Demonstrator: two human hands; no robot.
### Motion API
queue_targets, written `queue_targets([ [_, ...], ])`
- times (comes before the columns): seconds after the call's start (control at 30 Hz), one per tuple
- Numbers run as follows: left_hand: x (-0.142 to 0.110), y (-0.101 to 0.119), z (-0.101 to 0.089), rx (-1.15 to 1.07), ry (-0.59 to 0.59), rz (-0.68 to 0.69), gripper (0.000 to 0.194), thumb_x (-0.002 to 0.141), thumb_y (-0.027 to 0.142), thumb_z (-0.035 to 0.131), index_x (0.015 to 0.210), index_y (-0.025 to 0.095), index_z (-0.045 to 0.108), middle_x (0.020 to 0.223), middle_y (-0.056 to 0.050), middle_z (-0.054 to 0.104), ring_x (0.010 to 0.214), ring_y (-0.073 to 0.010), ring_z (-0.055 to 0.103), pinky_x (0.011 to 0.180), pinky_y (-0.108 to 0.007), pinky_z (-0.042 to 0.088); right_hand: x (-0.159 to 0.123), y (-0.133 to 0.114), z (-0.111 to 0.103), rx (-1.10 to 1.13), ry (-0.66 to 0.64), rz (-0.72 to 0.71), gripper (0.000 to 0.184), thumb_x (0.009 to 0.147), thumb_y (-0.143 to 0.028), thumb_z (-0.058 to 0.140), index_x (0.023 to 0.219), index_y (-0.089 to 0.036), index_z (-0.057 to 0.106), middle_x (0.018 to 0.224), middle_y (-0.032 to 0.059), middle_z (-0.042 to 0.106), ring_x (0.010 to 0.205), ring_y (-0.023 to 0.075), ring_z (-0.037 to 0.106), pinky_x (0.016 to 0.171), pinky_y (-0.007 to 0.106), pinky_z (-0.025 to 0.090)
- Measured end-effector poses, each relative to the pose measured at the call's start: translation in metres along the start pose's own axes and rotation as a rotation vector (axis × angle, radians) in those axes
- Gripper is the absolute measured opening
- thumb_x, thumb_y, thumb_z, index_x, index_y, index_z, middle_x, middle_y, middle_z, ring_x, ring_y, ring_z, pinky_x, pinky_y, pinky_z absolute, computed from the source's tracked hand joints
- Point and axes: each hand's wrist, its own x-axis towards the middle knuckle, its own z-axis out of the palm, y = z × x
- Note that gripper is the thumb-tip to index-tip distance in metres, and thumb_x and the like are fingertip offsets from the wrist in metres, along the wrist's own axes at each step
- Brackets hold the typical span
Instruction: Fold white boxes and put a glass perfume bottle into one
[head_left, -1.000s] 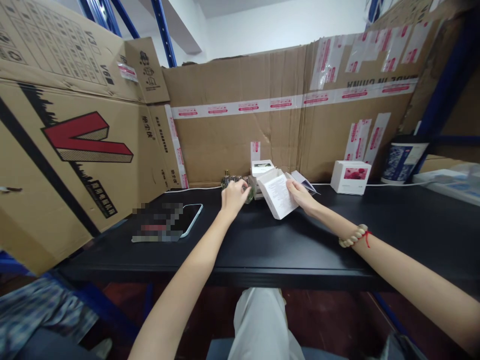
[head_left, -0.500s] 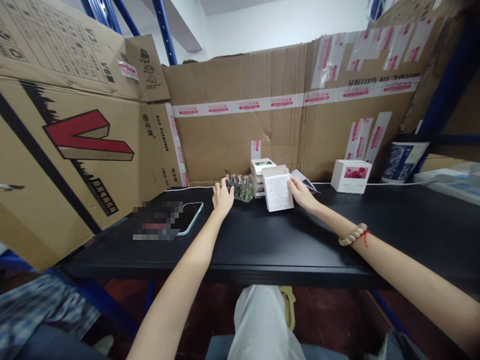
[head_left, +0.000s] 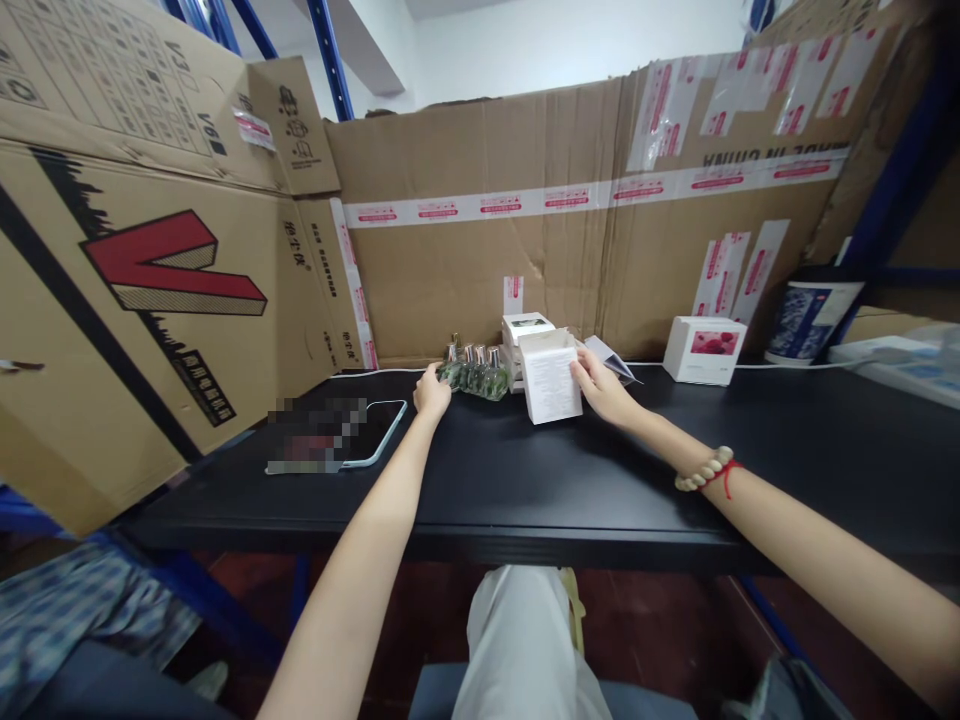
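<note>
Several small green-tinted glass bottles (head_left: 487, 380) with shiny caps stand in a row at the back of the black table. At the left end of this row, my left hand (head_left: 433, 393) is closed against the endmost glass bottle (head_left: 451, 374); its fingertips are partly hidden. My right hand (head_left: 602, 388) grips a small white carton (head_left: 553, 378) by its right side. The carton tilts, its top flap is up, and fine print covers the side facing me. Behind it is a stack of white boxes (head_left: 527, 324). A folded leaflet (head_left: 609, 358) lies behind my right hand.
A phone (head_left: 375, 434) lies on the table's left part, beside a blurred-out patch. At the back right are a white box with a pink picture (head_left: 703, 350) and a blue-and-white cup (head_left: 813, 320). Tall cardboard (head_left: 480, 270) walls the back and left. A white cable runs along the rear.
My left hand has shifted slightly left and drawn its fingers in at the endmost bottle, leaving more of the row visible. My right hand and the carton have barely moved.
</note>
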Motion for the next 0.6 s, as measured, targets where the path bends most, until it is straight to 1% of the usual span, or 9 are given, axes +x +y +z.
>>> queue_targets([
  [0.07,0.002,-0.002,-0.004,-0.01,0.011,-0.026,0.038,0.086,0.015,0.054,0.124,0.016,0.052,0.117,-0.009,0.058,0.112,-0.021,0.053,0.095,-0.041,0.042,-0.001,-0.003,-0.001,-0.027,-0.011,-0.002,0.054,0.091,-0.055,0.033,0.127,-0.014,0.04,0.102,0.0119,0.057,0.093,0.0234,0.056,0.087,0.041,0.044],
  [0.17,0.003,-0.004,-0.008,-0.026,0.028,-0.052,0.037,0.085,0.014,0.056,0.123,0.015,0.053,0.116,-0.009,0.059,0.112,-0.0207,0.053,0.095,-0.041,0.042,-0.003,-0.008,-0.003,-0.066,-0.023,-0.01,0.056,0.09,-0.052,0.038,0.129,-0.012,0.036,0.095,0.011,0.058,0.087,0.0225,0.057,0.075,0.037,0.048],
  [0.23,0.003,-0.005,-0.009,-0.036,0.041,-0.064,0.036,0.084,0.014,0.057,0.121,0.014,0.055,0.115,-0.01,0.06,0.111,-0.0207,0.054,0.094,-0.04,0.043,-0.004,-0.011,-0.005,-0.092,-0.033,-0.025,0.058,0.088,-0.051,0.042,0.13,-0.013,0.035,0.091,0.0098,0.058,0.083,0.0214,0.057,0.067,0.033,0.049],
  [0.33,0.005,-0.006,-0.007,-0.051,0.061,-0.051,0.037,0.083,0.013,0.058,0.12,0.012,0.054,0.114,-0.01,0.06,0.108,-0.0199,0.056,0.093,-0.039,0.044,-0.005,-0.013,-0.006,-0.126,-0.053,-0.05,0.061,0.085,-0.049,0.048,0.132,-0.014,0.032,0.094,0.0094,0.059,0.08,0.0197,0.058,0.059,0.029,0.047],
  [0.4,0.007,-0.006,-0.005,-0.063,0.075,-0.018,0.041,0.082,0.014,0.059,0.123,0.012,0.052,0.116,-0.01,0.059,0.107,-0.019,0.056,0.094,-0.037,0.043,-0.005,-0.014,-0.007,-0.149,-0.07,-0.066,0.062,0.083,-0.047,0.052,0.133,-0.015,0.032,0.097,0.0093,0.06,0.077,0.0188,0.058,0.057,0.028,0.046],
  [0.5,0.007,-0.004,-0.001,-0.069,0.092,0.035,0.048,0.08,0.019,0.064,0.125,0.013,0.049,0.121,-0.01,0.056,0.112,-0.0196,0.053,0.096,-0.035,0.041,-0.007,-0.017,-0.008,-0.185,-0.108,-0.09,0.064,0.079,-0.044,0.057,0.131,-0.015,0.033,0.097,0.008,0.062,0.076,0.0187,0.06,0.061,0.03,0.047],
  [0.6,0.002,-0.002,0.0,-0.045,0.134,0.056,0.05,0.077,0.025,0.067,0.123,0.014,0.05,0.123,-0.013,0.053,0.118,-0.0248,0.048,0.098,-0.038,0.038,-0.009,-0.022,-0.006,-0.229,-0.147,-0.098,0.062,0.077,-0.044,0.059,0.127,-0.015,0.037,0.093,0.0076,0.064,0.074,0.02,0.06,0.06,0.031,0.047],
])
